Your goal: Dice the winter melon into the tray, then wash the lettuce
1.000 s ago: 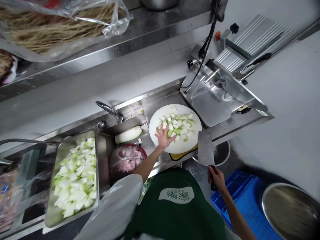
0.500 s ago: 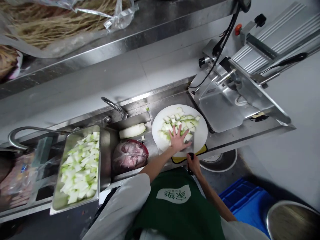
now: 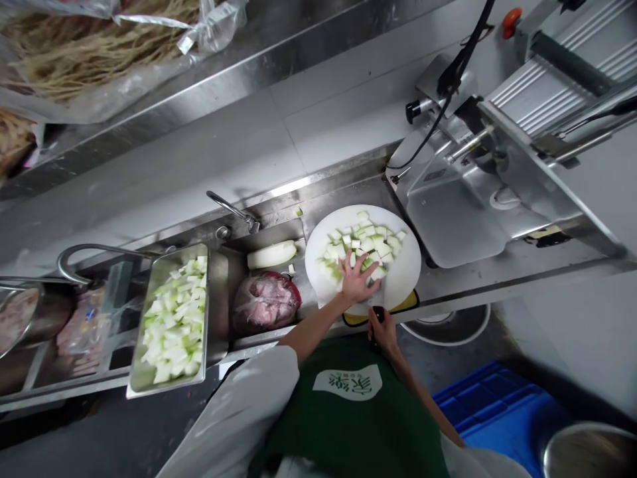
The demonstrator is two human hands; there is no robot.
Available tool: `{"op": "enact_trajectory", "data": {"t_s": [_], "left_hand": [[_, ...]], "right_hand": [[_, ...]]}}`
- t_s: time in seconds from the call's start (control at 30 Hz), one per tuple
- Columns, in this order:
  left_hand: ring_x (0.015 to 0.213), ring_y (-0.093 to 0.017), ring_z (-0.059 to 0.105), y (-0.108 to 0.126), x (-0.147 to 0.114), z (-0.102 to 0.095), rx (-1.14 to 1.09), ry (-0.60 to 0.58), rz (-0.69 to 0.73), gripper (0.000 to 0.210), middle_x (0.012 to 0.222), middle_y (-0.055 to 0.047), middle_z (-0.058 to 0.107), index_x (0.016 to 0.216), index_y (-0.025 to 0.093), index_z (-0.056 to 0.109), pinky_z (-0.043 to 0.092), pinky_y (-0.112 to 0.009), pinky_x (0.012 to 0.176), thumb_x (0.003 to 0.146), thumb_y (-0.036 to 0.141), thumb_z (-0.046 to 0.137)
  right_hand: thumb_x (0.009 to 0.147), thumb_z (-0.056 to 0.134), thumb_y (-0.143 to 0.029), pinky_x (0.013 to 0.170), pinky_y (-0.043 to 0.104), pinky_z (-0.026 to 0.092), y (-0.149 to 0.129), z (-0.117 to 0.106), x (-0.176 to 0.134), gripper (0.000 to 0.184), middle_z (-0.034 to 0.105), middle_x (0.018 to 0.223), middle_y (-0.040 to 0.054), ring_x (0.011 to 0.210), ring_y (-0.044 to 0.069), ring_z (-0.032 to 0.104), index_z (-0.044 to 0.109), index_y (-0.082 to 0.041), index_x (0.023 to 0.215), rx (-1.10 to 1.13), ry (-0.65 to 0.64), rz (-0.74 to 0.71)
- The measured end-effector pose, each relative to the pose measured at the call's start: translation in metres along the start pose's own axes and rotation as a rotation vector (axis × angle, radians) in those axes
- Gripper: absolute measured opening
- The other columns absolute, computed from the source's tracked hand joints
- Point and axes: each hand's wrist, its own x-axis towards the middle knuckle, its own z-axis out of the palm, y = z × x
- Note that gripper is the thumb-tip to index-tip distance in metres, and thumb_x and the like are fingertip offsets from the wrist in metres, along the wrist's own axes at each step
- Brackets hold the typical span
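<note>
So far we have the tray [image 3: 137, 375] heaped with chunks [image 3: 174, 325], diced pieces [image 3: 369, 240] on the board [image 3: 405, 279] under our spread left hand [image 3: 355, 282], knife [image 3: 379, 313] gripped in our right hand [image 3: 382, 330], one large gourd length [image 3: 271, 255] in the sink uncubed.

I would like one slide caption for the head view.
Left hand spread over cut vegetable pieces on a round white board, right hand gripping a black knife handle.

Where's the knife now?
In the head view, right of centre and low: the knife is in the right hand, at the near edge of the board, by the left hand.
</note>
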Motion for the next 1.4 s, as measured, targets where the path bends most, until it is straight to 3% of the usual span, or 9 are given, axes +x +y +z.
{"op": "enact_trajectory", "data": {"t_s": [0.1,0.3,0.5,0.73,0.9,1.03,1.17,1.27,1.4], "left_hand": [[0.158,-0.050,0.013,0.003,0.001,0.000,-0.002,0.000,0.000,0.051,0.154,-0.006,0.056,0.134,0.038,0.071,0.009,-0.078,0.121,0.085,0.047,0.071],[0.153,-0.037,0.036,0.005,0.008,-0.003,-0.051,-0.013,0.115,0.052,0.148,-0.011,0.057,0.139,0.032,0.067,0.011,-0.071,0.128,0.089,0.046,0.066],[0.145,-0.031,0.048,0.010,0.013,-0.011,-0.064,0.081,0.168,0.049,0.147,-0.013,0.057,0.139,0.028,0.066,0.009,-0.069,0.130,0.093,0.044,0.061],[0.152,-0.035,0.039,0.013,0.015,-0.024,-0.060,0.113,0.151,0.049,0.148,-0.011,0.057,0.138,0.031,0.067,0.011,-0.070,0.130,0.091,0.046,0.063],[0.150,-0.037,0.041,0.002,0.010,-0.050,-0.060,0.180,0.163,0.050,0.148,-0.011,0.057,0.140,0.032,0.066,0.014,-0.070,0.129,0.092,0.046,0.063],[0.155,-0.041,0.030,-0.022,-0.006,-0.085,-0.016,0.228,0.112,0.052,0.149,-0.011,0.056,0.141,0.032,0.066,0.017,-0.070,0.128,0.091,0.046,0.064],[0.157,-0.044,0.025,-0.068,-0.038,-0.133,0.073,0.301,0.025,0.053,0.150,-0.010,0.056,0.141,0.032,0.067,0.020,-0.071,0.127,0.091,0.047,0.065],[0.155,-0.042,0.031,-0.121,-0.075,-0.177,0.130,0.363,-0.044,0.052,0.148,-0.011,0.057,0.141,0.031,0.067,0.019,-0.068,0.128,0.092,0.048,0.063],[0.151,-0.040,0.038,-0.208,-0.144,-0.242,0.178,0.452,-0.181,0.052,0.147,-0.012,0.056,0.140,0.029,0.067,0.014,-0.068,0.129,0.092,0.047,0.064]], "right_hand": [[0.070,0.069,-0.086,0.031,0.024,0.038,0.003,-0.005,0.001,0.064,0.049,0.047,-0.0073,0.033,0.012,0.045,0.045,-0.027,0.077,0.009,-0.005,0.008],[0.076,0.068,-0.082,0.032,0.023,0.038,0.012,-0.018,0.006,0.061,0.051,0.047,-0.0080,0.033,0.012,0.046,0.046,-0.026,0.081,-0.013,-0.031,-0.041],[0.079,0.068,-0.080,0.034,0.024,0.038,0.004,-0.025,0.008,0.058,0.052,0.047,-0.0069,0.034,0.013,0.048,0.046,-0.026,0.080,-0.038,-0.049,-0.063],[0.081,0.067,-0.076,0.035,0.027,0.039,-0.012,-0.023,0.002,0.053,0.051,0.046,-0.0061,0.034,0.014,0.046,0.048,-0.027,0.080,-0.047,-0.066,-0.078],[0.082,0.067,-0.076,0.036,0.028,0.038,-0.028,-0.005,-0.006,0.053,0.050,0.044,-0.0054,0.034,0.014,0.046,0.046,-0.027,0.075,-0.103,-0.105,-0.130],[0.083,0.066,-0.075,0.036,0.027,0.039,-0.034,0.029,-0.013,0.052,0.047,0.042,-0.0066,0.034,0.013,0.044,0.045,-0.028,0.073,-0.099,-0.184,-0.168],[0.081,0.069,-0.076,0.034,0.026,0.038,-0.029,0.084,-0.022,0.055,0.046,0.044,-0.0085,0.033,0.012,0.043,0.044,-0.027,0.074,-0.081,-0.337,-0.150],[0.080,0.070,-0.076,0.034,0.024,0.038,-0.022,0.143,-0.031,0.056,0.048,0.046,-0.0088,0.033,0.011,0.044,0.045,-0.027,0.077,-0.113,-0.465,-0.152],[0.077,0.071,-0.077,0.033,0.024,0.040,-0.014,0.249,-0.054,0.057,0.049,0.049,-0.0087,0.034,0.010,0.044,0.045,-0.027,0.079,-0.163,-0.661,-0.156]]}}
